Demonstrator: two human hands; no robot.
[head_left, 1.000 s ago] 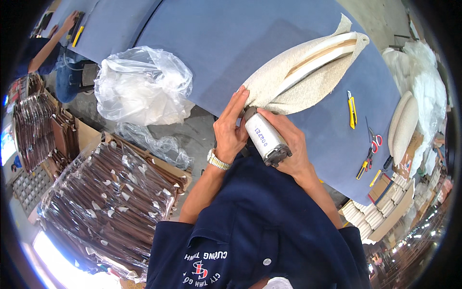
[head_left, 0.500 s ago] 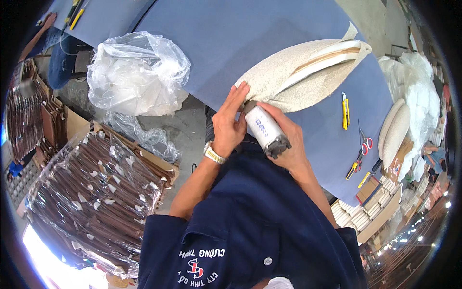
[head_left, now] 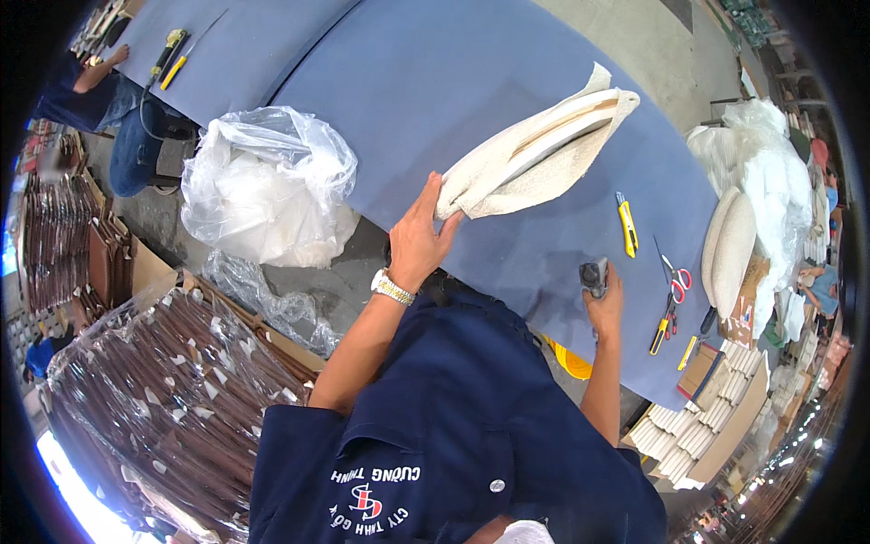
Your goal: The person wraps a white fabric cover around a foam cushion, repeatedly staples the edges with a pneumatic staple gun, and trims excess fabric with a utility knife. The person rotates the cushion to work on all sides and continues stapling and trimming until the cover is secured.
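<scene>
A long, pointed padded piece point(head_left: 489, 172) in cream fabric lies on the blue-covered table. Its fabric is partly open along the top, showing white padding and a wooden strip. My left hand point(head_left: 420, 238) grips its near left end, thumb and fingers closed on the fabric. Off to the right, near the table's front edge, my right hand point(head_left: 606, 306) is wrapped around a grey-and-black cylindrical hand tool point(head_left: 594, 274). Its dark end faces up and the rest is mostly hidden. A yellow utility knife point(head_left: 627, 225) lies beyond that hand, with red-handled scissors point(head_left: 678, 283) to its right.
Another cream padded piece point(head_left: 729, 249) rests at the table's right edge, near white plastic wrap point(head_left: 766, 172). More cutters lie below the scissors. A clear plastic bag point(head_left: 267, 195) bulges at left, above wrapped brown parts point(head_left: 172, 390). Someone's arm point(head_left: 100, 71) rests on the far-left table.
My right hand has carried the hand tool away from the padded piece, to the right over the table's front. My left hand remains at the piece's near end.
</scene>
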